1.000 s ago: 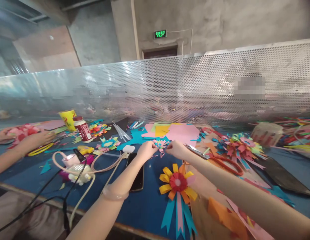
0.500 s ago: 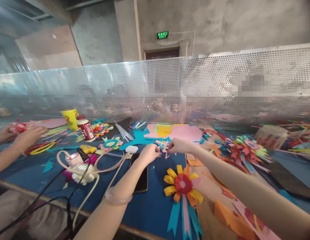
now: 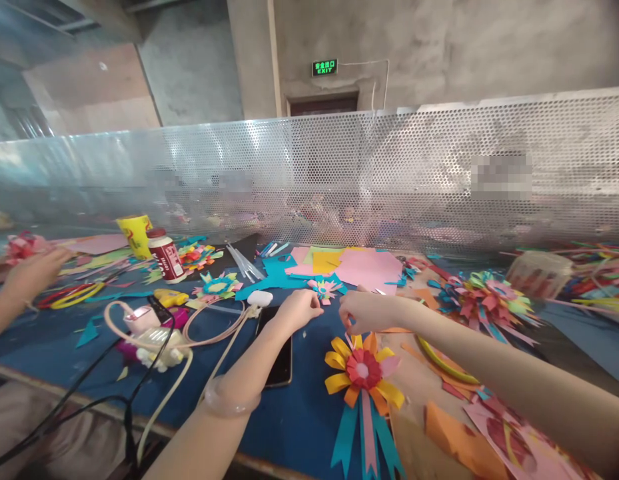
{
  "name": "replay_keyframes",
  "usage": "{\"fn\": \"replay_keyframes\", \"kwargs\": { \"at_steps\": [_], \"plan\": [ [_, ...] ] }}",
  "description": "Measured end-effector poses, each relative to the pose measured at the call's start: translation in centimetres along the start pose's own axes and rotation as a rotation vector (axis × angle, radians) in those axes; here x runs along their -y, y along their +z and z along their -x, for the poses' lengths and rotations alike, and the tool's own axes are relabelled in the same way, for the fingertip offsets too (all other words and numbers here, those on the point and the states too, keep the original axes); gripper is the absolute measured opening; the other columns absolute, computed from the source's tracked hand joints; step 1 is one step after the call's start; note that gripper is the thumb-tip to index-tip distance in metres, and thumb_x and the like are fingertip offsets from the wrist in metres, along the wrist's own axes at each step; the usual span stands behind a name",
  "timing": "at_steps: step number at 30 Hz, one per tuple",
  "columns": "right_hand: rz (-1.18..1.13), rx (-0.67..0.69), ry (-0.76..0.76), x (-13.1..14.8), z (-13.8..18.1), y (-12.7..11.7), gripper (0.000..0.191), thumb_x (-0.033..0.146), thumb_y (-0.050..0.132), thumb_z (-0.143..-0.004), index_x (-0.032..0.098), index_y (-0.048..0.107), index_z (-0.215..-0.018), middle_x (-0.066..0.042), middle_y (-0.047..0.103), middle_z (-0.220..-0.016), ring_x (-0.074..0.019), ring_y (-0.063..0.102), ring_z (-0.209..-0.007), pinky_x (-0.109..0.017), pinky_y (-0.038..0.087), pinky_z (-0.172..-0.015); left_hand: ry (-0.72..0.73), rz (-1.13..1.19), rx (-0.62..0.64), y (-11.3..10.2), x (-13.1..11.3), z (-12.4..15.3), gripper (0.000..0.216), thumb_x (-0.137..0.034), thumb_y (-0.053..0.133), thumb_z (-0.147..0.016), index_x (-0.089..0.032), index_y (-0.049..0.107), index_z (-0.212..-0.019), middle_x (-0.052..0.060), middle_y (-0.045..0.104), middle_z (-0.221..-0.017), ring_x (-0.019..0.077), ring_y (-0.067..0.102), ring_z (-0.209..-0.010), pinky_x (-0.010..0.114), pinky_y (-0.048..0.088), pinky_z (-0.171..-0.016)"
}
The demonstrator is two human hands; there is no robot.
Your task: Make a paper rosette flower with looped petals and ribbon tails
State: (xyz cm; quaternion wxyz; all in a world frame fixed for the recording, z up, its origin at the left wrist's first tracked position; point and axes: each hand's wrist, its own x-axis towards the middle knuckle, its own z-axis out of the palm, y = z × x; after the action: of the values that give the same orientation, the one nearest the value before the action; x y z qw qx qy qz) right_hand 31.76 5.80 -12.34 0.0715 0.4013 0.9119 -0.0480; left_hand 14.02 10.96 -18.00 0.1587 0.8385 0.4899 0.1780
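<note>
My left hand (image 3: 302, 309) is closed, thumb and fingertips together, just in front of a small pink, yellow and blue paper flower (image 3: 325, 288). Whether those fingertips hold anything is hidden. Over the table to the right, my right hand (image 3: 360, 312) has its fingers pinched downward, with a thin pink paper strip (image 3: 348, 340) showing below them. Right under it lies a large paper flower (image 3: 363, 369) with yellow and orange loops, a red centre and blue and pink ribbon tails.
A black phone (image 3: 282, 363) lies under my left forearm. Cables and a power strip (image 3: 162, 343) are at left, near a brown bottle (image 3: 165, 257) and a yellow cup (image 3: 135, 235). Coloured paper sheets (image 3: 369, 268) lie behind. Another person's hand (image 3: 36, 273) works at far left.
My right hand has drawn back from the small flower, toward me, to just above the large flower. My left hand has shifted slightly, and the small flower now shows behind it.
</note>
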Motion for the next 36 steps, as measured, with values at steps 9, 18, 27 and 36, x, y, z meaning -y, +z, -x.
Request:
{"fn": "replay_keyframes", "kwargs": {
  "at_steps": [9,18,27,36],
  "plan": [
    [0.038,0.014,-0.041,0.6,-0.1,0.0,0.006,0.019,0.063,-0.070,0.017,0.068,-0.069,-0.004,0.068,-0.082,-0.0179,0.058,-0.079,-0.030,0.028,-0.076,-0.035,-0.017,0.012,-0.1,0.0,0.0,0.002,-0.021,0.066,-0.071,-0.019,0.067,-0.071,0.002,0.072,-0.078,0.0175,0.065,-0.077,0.023,0.042,-0.064],
    [-0.066,-0.068,-0.044,0.4,0.0,0.6,0.004,0.018,0.062,-0.069,0.016,0.065,-0.067,-0.006,0.066,-0.081,-0.0211,0.056,-0.084,-0.032,0.032,-0.076,-0.038,-0.037,0.004,-1.1,-0.9,0.2,0.012,-0.025,0.061,-0.075,-0.018,0.065,-0.068,0.003,0.070,-0.072,0.0177,0.064,-0.072,0.023,0.039,-0.059],
    [-0.442,-0.292,0.140,-1.6,2.8,1.2,0.014,0.011,0.051,-0.068,0.017,0.058,-0.078,0.001,0.063,-0.069,-0.0109,0.055,-0.059,-0.020,0.039,-0.053,0.044,-0.159,-0.096,-0.3,-6.3,8.2,0.035,-0.054,0.054,-0.076,-0.020,0.059,-0.071,0.006,0.060,-0.083,0.0246,0.056,-0.084,0.033,0.042,-0.072],
    [-0.657,-0.451,0.275,-1.0,4.8,4.7,0.013,0.021,0.049,-0.077,0.019,0.061,-0.080,0.000,0.063,-0.068,-0.0132,0.059,-0.062,-0.023,0.044,-0.055,0.057,-0.221,-0.063,2.7,-8.5,9.2,0.028,-0.047,0.056,-0.075,-0.020,0.061,-0.080,0.011,0.056,-0.094,0.0302,0.050,-0.092,0.043,0.043,-0.078]
  ]
}}
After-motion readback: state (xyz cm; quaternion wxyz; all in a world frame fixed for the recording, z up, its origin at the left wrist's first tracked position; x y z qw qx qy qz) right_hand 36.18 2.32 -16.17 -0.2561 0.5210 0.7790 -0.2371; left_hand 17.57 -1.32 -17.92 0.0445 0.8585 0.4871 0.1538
